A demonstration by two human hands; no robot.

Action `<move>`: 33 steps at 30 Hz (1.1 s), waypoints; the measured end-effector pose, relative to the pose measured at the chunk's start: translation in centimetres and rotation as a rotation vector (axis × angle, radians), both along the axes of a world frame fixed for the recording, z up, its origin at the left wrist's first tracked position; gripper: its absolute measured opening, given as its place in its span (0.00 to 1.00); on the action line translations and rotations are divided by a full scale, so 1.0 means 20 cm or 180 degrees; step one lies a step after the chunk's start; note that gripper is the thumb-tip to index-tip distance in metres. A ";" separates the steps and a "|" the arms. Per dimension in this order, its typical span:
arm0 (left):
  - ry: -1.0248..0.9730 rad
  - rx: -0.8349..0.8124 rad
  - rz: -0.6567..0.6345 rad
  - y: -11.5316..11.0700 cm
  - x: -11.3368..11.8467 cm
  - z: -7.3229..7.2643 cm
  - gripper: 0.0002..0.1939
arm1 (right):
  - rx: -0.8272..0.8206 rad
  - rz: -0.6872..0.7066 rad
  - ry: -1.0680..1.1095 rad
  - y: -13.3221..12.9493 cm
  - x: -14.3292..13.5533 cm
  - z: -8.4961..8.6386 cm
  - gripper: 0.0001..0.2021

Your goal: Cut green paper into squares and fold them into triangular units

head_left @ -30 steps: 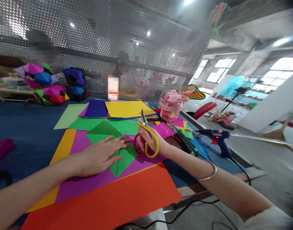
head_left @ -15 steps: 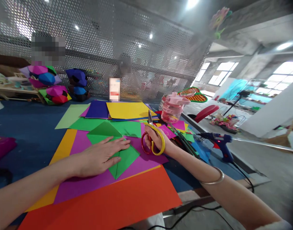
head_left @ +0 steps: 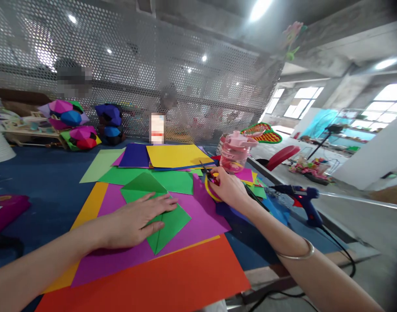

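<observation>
My left hand (head_left: 133,222) lies flat, fingers stretched out, on a folded green sheet of paper (head_left: 172,222). Under that sheet is a large purple sheet (head_left: 201,223), with orange-yellow paper (head_left: 86,216) and red-orange paper (head_left: 146,286) around it. My right hand (head_left: 230,188) is closed round a pair of scissors with yellow and red handles (head_left: 211,193). Their blades point up and away, toward the stack topped by a yellow sheet (head_left: 179,156). Part of the handles is hidden behind the fingers.
A pink lidded bottle (head_left: 235,151) stands beyond my right hand. At the right edge of the blue table lies a glue gun (head_left: 302,197) with a lit red light and a cord. Folded colourful paper shapes (head_left: 68,117) stand at the back left, before a perforated metal screen (head_left: 192,86).
My right hand has turned over with the scissors and shifted slightly to the right; the back of the hand now covers much of the handles. My left hand stays on the green paper.
</observation>
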State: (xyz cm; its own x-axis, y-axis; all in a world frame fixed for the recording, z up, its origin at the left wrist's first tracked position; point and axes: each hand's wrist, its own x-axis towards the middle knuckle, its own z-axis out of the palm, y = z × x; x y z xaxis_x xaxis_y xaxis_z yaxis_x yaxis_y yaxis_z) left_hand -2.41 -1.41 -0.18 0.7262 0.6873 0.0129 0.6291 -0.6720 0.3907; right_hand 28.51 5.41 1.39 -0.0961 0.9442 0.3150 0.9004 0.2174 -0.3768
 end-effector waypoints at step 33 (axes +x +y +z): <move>-0.0490 0.0238 0.0756 -0.03 -0.02 0.00 0.37 | 0.0303 0.0613 -0.0613 -0.49 0.26 0.06 0.24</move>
